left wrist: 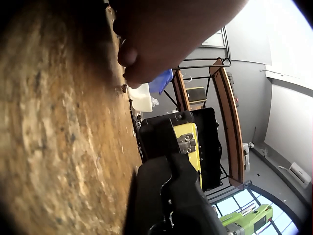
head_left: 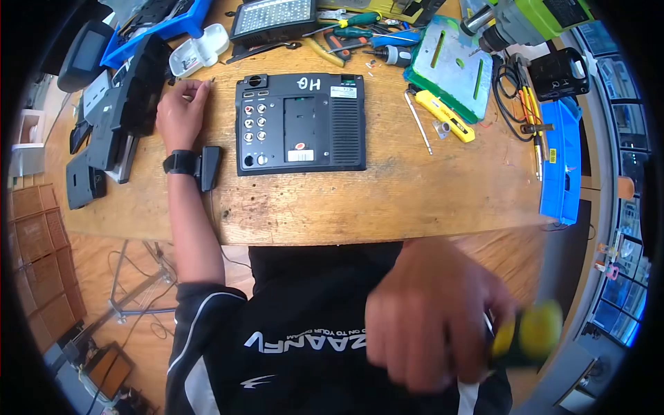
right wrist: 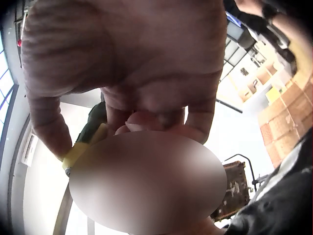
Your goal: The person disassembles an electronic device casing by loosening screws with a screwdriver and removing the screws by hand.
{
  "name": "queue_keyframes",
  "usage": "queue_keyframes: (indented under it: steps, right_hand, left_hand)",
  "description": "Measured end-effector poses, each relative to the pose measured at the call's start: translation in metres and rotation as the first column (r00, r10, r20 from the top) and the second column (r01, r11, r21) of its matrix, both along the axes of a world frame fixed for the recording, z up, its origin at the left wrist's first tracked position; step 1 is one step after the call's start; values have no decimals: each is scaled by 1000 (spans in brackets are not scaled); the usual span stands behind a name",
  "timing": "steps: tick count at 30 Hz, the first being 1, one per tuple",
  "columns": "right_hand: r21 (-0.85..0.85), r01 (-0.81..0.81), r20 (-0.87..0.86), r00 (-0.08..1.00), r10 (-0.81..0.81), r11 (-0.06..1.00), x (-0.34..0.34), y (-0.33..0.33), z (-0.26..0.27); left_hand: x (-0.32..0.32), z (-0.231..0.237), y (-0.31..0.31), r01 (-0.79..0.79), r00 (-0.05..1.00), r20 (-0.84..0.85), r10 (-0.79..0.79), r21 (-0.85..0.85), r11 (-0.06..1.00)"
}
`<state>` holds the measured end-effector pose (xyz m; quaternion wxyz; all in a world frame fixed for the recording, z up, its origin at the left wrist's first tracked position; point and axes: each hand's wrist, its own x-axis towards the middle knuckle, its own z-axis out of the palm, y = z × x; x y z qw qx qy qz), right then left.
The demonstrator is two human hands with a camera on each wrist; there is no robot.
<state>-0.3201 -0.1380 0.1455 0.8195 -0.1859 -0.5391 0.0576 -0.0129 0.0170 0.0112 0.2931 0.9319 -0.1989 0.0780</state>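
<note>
In the head view my left hand (head_left: pixel 181 114) rests on the wooden table with loosely curled fingers. Its fingertips lie beside a tiny dark piece (left wrist: pixel 123 88), left of a black monitor (head_left: pixel 299 124) lying back side up with connectors and "HQ" marked on it. My right hand (head_left: pixel 432 318), blurred, is raised close to the head camera, in front of my body. It grips a screwdriver with a green and yellow handle (right wrist: pixel 93 125), whose handle end sticks out to the right in the head view.
A white case (head_left: pixel 199 52) and black housings (head_left: pixel 128 104) lie on the left. At the back are a lamp panel (head_left: pixel 273 21) and several hand tools. A yellow cutter (head_left: pixel 445 115), a green-edged plate (head_left: pixel 453 66), a green drill (head_left: pixel 532 24) and a blue bin (head_left: pixel 560 162) stand right.
</note>
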Motion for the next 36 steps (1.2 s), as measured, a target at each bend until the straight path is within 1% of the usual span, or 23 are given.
queue_keyframes:
  steps: [1, 3, 4, 5, 6, 7, 9, 11, 12, 13, 14, 15, 16, 17, 19, 20, 22, 23, 25, 26, 30, 32, 36]
  right_hand:
    - [12, 56, -108, 993, -54, 998, -3, -8, -6]
    - [59, 300, -129, 948, -291, 952, 10, -30, -34]
    - [-24, 327, -179, 928, -326, 945, 25, -48, -45]
    - [-137, 474, -335, 804, -491, 870, 26, -55, -39]
    - [-271, 522, -402, 702, -588, 808, 32, -67, -38]
    - [-438, 630, -380, 517, -767, 642, 37, -77, -43]
    - [-547, 720, -428, 199, -881, 428, 52, -88, -67]
    - [-537, 770, -462, 74, -884, 345, 63, -100, -95]
    - [-533, 767, -477, 75, -876, 356, 65, -101, -107]
    - [-577, 774, -438, -22, -899, 262, 69, -102, -116]
    - [-615, 770, -393, -118, -912, 166, 72, -104, -123]
    - [-612, 771, -402, -112, -909, 176, 74, -107, -127]
    - [-641, 753, -395, -156, -905, 150, 75, -109, -131]
    - [-674, 728, -391, -208, -897, 125, 72, -110, -137]
    - [-631, 760, -429, -179, -885, 152, 75, -114, -147]
    - [-662, 736, -421, -209, -883, 142, 74, -114, -151]
    - [-671, 730, -423, -235, -875, 128, 74, -114, -154]
    - [-668, 733, -427, -239, -872, 126, 72, -113, -155]
    - [-704, 699, -412, -258, -874, 126, 71, -111, -152]
    - [-703, 701, -412, -258, -874, 124, 70, -109, -150]
    - [-720, 686, -382, -262, -886, 108, 72, -107, -150]
    - [-717, 693, -329, -239, -914, 76, 73, -111, -157]
    - [-694, 710, -438, -283, -853, 120, 77, -123, -171]
  left_hand:
    - [0, 0, 0, -1, 1000, 6, 1, 11, 1000]
    - [2, -2, 0, -14, 1000, 5, 14, -34, 999]
    - [1, 0, 0, -9, 1000, -19, 8, -39, 999]
    - [1, 0, 0, -11, 1000, -15, 10, -27, 1000]
    - [4, -3, 1, -2, 1000, -13, 1, -74, 997]
    - [5, -4, 2, 8, 1000, -13, -10, -117, 993]
    - [9, -5, 2, 17, 999, -30, -21, -137, 990]
    - [16, -15, 5, 121, 984, -73, -163, -399, 909]
    - [7, -7, 1, 73, 967, -171, -190, -530, 845]
    - [3, -4, 0, 70, 968, -172, -184, -521, 851]
    - [1, -2, -2, 51, 955, -209, -210, -581, 812]
    - [-1, -1, -3, 29, 940, -243, -237, -638, 770]
    - [-2, 0, -3, 44, 918, -260, -300, -684, 728]
    - [-4, 1, -4, 46, 916, -266, -299, -671, 740]
    - [-7, 5, -8, 45, 821, -317, -475, -793, 607]
    - [-7, 3, -7, 50, 817, -321, -478, -788, 614]
    - [-5, -1, -2, 98, 673, -409, -616, -775, 624]
    - [-3, -1, 2, 105, 671, -410, -618, -772, 627]
    - [-2, 2, 9, 244, 359, -530, -768, -741, 625]
    - [-3, 1, 9, 202, 267, -543, -796, -776, 597]
    - [-7, -6, 4, 210, 253, -513, -820, -798, 564]
    - [-14, -5, -1, 212, 293, -449, -844, -830, 515]
    - [-21, 3, -6, 279, 344, -480, -807, -768, 576]
